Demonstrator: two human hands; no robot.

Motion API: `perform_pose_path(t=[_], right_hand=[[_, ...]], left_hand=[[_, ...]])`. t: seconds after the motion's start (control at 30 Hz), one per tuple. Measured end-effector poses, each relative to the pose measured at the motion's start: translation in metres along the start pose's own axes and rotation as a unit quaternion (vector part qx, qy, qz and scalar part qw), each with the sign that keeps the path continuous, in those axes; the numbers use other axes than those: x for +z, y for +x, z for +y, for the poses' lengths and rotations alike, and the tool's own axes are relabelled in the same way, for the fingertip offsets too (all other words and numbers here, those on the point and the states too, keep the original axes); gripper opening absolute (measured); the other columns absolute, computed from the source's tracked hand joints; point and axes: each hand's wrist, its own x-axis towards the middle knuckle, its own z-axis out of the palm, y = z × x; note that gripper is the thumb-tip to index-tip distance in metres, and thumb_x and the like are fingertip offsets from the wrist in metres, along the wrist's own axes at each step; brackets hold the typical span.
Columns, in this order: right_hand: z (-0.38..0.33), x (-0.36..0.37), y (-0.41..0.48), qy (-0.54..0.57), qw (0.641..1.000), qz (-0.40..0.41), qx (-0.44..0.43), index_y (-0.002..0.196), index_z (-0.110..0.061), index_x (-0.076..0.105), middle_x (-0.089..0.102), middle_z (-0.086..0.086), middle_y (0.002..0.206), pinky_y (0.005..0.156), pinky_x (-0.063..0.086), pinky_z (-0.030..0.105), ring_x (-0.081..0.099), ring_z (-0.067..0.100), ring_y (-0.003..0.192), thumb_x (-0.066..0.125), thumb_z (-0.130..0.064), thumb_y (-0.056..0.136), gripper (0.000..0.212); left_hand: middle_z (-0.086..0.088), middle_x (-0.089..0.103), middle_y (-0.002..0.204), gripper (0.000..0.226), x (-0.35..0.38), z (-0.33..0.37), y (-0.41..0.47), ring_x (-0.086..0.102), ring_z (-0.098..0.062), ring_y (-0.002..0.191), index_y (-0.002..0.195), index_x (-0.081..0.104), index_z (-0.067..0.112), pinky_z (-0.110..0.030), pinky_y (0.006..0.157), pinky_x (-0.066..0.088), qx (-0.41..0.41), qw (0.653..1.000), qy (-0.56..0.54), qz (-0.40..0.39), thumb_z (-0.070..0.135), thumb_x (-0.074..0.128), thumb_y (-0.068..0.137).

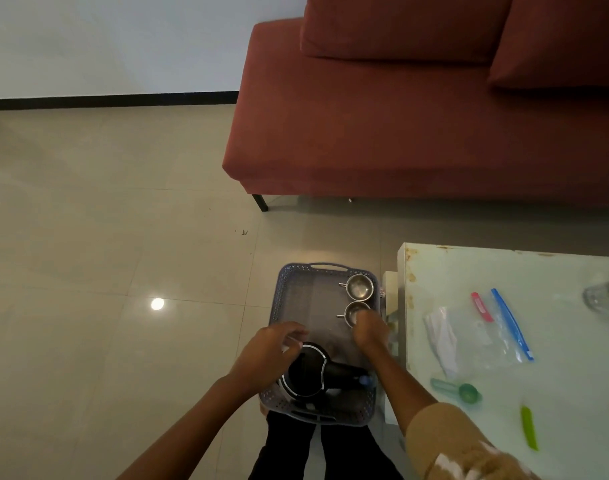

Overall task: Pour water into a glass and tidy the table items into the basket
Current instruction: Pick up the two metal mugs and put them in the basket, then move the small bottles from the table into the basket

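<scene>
Head view, item list. Grey basket [278, 306] sits over our legs, left of the table [573, 393]. Contents:
- black kettle [310, 375] at the near end
- farther steel cup [358, 287] at the far right
- nearer steel cup [355, 310] just before it

Right hand [368, 329] — fingers curled on the nearer steel cup. Left hand [268, 351] is bent over the kettle lid; we cannot tell whether it touches. Cup: likely light, rigid, slick — best held by rim or side handle.

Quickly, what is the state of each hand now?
Left hand: curled above the kettle; grip cannot be told.
Right hand: holds the nearer steel cup.
</scene>
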Motion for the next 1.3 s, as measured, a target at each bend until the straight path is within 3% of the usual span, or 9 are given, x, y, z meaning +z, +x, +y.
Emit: perform_pose_path(t=[0.07, 0.17, 0.27, 0.43, 0.6, 0.67, 0.9, 1.1, 1.3], right_hand=[[0.005, -0.004, -0.002, 0.045, 0.999, 0.006, 0.002, 0.099, -0.007, 0.066, 0.067, 0.011, 0.105, 0.071, 0.045, 0.029, 0.064, 0.029, 0.098, 0.052, -0.012, 0.086, 0.02], [0.021, -0.015, -0.014, 0.131, 0.991, 0.033, 0.005, 0.09, -0.004, 0.066, 0.067, 0.014, 0.094, 0.065, 0.038, 0.025, 0.064, 0.031, 0.09, 0.054, -0.013, 0.084, 0.015], [0.043, -0.025, -0.033, 0.175, 0.983, 0.047, 0.012, 0.083, -0.003, 0.064, 0.065, 0.011, 0.086, 0.064, 0.039, 0.026, 0.061, 0.026, 0.081, 0.053, -0.012, 0.084, 0.013], [0.083, -0.029, -0.067, 0.218, 0.974, 0.057, 0.023, 0.082, -0.011, 0.064, 0.063, 0.004, 0.086, 0.069, 0.041, 0.027, 0.06, 0.022, 0.083, 0.054, -0.014, 0.086, 0.011], [0.11, -0.031, -0.117, 0.258, 0.963, 0.075, 0.003, 0.093, -0.003, 0.067, 0.068, 0.012, 0.097, 0.074, 0.042, 0.024, 0.062, 0.024, 0.091, 0.054, -0.009, 0.087, 0.016], [0.118, -0.027, -0.142, 0.261, 0.963, 0.059, -0.005, 0.095, -0.002, 0.068, 0.068, 0.013, 0.1, 0.075, 0.042, 0.023, 0.062, 0.025, 0.093, 0.053, -0.008, 0.087, 0.017], [0.166, -0.021, -0.22, 0.249, 0.968, -0.002, -0.016, 0.096, -0.001, 0.069, 0.069, 0.013, 0.101, 0.075, 0.041, 0.02, 0.061, 0.021, 0.093, 0.057, -0.008, 0.086, 0.017], [0.22, -0.054, -0.249, 0.254, 0.967, -0.015, 0.014, 0.098, -0.004, 0.068, 0.062, 0.0, 0.081, 0.056, 0.04, 0.013, 0.055, 0.008, 0.072, 0.058, -0.008, 0.085, 0.016], [0.279, -0.063, -0.263, 0.267, 0.962, -0.002, 0.046, 0.068, -0.024, 0.06, 0.059, -0.007, 0.064, 0.044, 0.039, 0.005, 0.055, 0.008, 0.058, 0.058, -0.006, 0.081, 0.023]], left_hand=[[0.007, 0.067, 0.106, 0.027, 0.004, 0.0, -0.002, 0.062, -0.005, 0.095, 0.114, 0.063, 0.014, -0.021, 0.09, 0.049, -0.018, 1.0, -0.017, -0.005, 0.009, 0.054, 0.09], [0.005, 0.068, 0.097, 0.023, 0.013, -0.004, -0.008, 0.064, -0.011, 0.095, 0.108, 0.065, 0.015, -0.025, 0.09, 0.049, -0.051, 0.998, -0.045, -0.001, 0.007, 0.056, 0.088], [0.007, 0.067, 0.091, 0.022, 0.023, -0.005, -0.015, 0.063, -0.007, 0.089, 0.104, 0.067, 0.017, -0.016, 0.08, 0.046, -0.055, 0.997, -0.053, 0.011, 0.007, 0.058, 0.087], [0.013, 0.067, 0.073, 0.03, 0.041, 0.006, -0.035, 0.063, 0.003, 0.058, 0.088, 0.063, 0.026, -0.009, 0.063, 0.048, -0.036, 0.996, -0.083, -0.001, -0.001, 0.051, 0.088], [0.007, 0.064, 0.068, 0.022, 0.067, 0.018, -0.062, 0.06, -0.006, 0.066, 0.094, 0.061, 0.022, -0.008, 0.062, 0.044, 0.016, 0.997, -0.072, -0.018, 0.004, 0.05, 0.091], [0.007, 0.063, 0.065, 0.02, 0.081, 0.019, -0.076, 0.061, -0.009, 0.066, 0.095, 0.062, 0.022, -0.016, 0.066, 0.046, 0.022, 0.997, -0.075, -0.023, 0.007, 0.05, 0.091], [0.005, 0.063, 0.067, 0.018, 0.144, 0.027, -0.131, 0.059, 0.008, 0.054, 0.1, 0.063, 0.015, -0.014, 0.056, 0.046, 0.039, 0.993, -0.094, -0.062, 0.006, 0.049, 0.092], [0.002, 0.061, 0.067, 0.019, 0.171, 0.055, -0.145, 0.056, 0.004, 0.05, 0.107, 0.062, 0.007, -0.009, 0.051, 0.043, 0.047, 0.992, -0.076, -0.089, 0.007, 0.048, 0.093], [0.003, 0.062, 0.067, 0.021, 0.212, 0.077, -0.128, 0.058, -0.005, 0.059, 0.107, 0.063, 0.0, -0.011, 0.057, 0.048, 0.025, 0.993, -0.059, -0.098, 0.005, 0.048, 0.092]])
